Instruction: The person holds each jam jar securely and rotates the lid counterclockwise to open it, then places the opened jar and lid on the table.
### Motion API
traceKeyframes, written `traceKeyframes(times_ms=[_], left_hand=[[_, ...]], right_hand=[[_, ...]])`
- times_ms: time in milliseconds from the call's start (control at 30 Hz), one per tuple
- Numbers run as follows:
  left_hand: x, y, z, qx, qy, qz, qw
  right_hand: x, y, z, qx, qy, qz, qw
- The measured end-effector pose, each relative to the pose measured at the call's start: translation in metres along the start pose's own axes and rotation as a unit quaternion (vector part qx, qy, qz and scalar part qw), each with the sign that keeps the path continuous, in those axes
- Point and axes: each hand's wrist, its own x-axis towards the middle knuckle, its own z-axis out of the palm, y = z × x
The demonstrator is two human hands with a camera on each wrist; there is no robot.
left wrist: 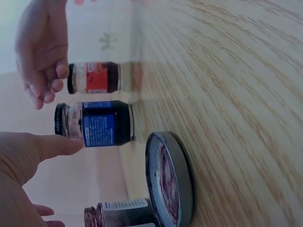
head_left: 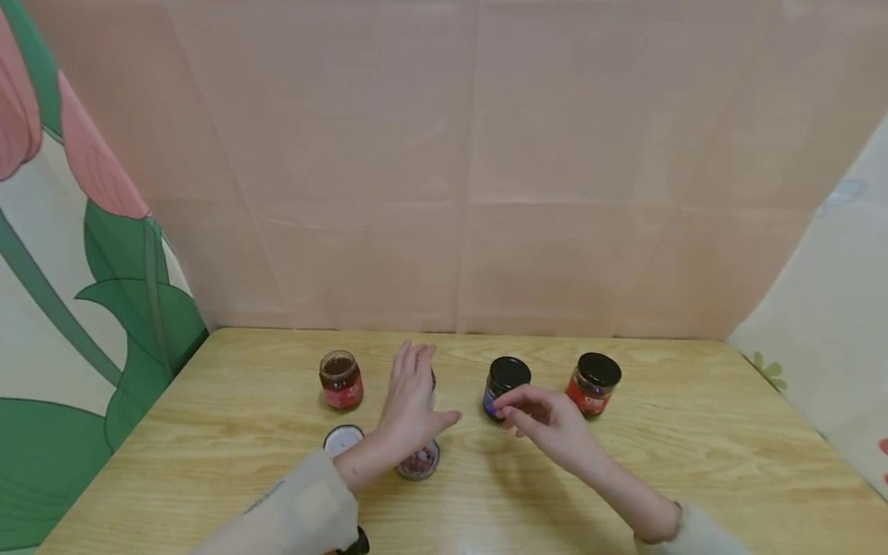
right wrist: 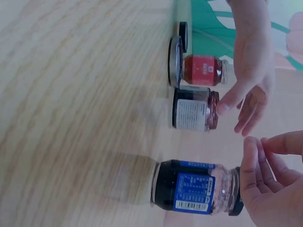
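My left hand [head_left: 412,401] is spread, thumb held away from the fingers, above an uncapped jar with a white label [right wrist: 191,114]. That jar is mostly hidden behind the hand in the head view. My right hand [head_left: 551,428] has bent fingers, thumb and index tips close together with nothing visible between them. It is beside a black-capped jar with a blue label [left wrist: 100,124] and overlaps its cap in the right wrist view. An upturned lid [head_left: 418,460] smeared with dark jam lies below my left hand. Another upturned lid with a white inside [head_left: 343,439] lies near that wrist.
An uncapped jar with a pink-red label [head_left: 341,383] stands at the left. A black-capped jar with a red label [head_left: 593,385] stands to the right. Something black [head_left: 357,542] shows at the bottom edge by my left sleeve. Cloth [head_left: 458,169] hangs behind the wooden table [head_left: 694,447].
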Motion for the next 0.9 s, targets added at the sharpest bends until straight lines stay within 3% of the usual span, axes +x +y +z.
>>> traceKeyframes(times_ms=[200,333,667,900], left_hand=[[0.001,0.005,0.004,-0.003,-0.002,0.008,1.0000],[0.002,0.009,0.009,-0.013,-0.011,0.007,0.9998],[0.005,0.021,0.023,-0.043,-0.028,0.006,0.9987],[0.007,0.023,0.031,-0.048,-0.032,0.013,0.9982]], right_hand=[[0.000,0.000,-0.006,-0.028,0.059,-0.019,0.998],[0.000,-0.001,-0.011,-0.036,0.087,-0.007,0.996],[0.001,-0.001,-0.015,-0.037,0.126,0.022,0.991],[0.001,0.005,-0.018,-0.036,0.138,0.014,0.990]])
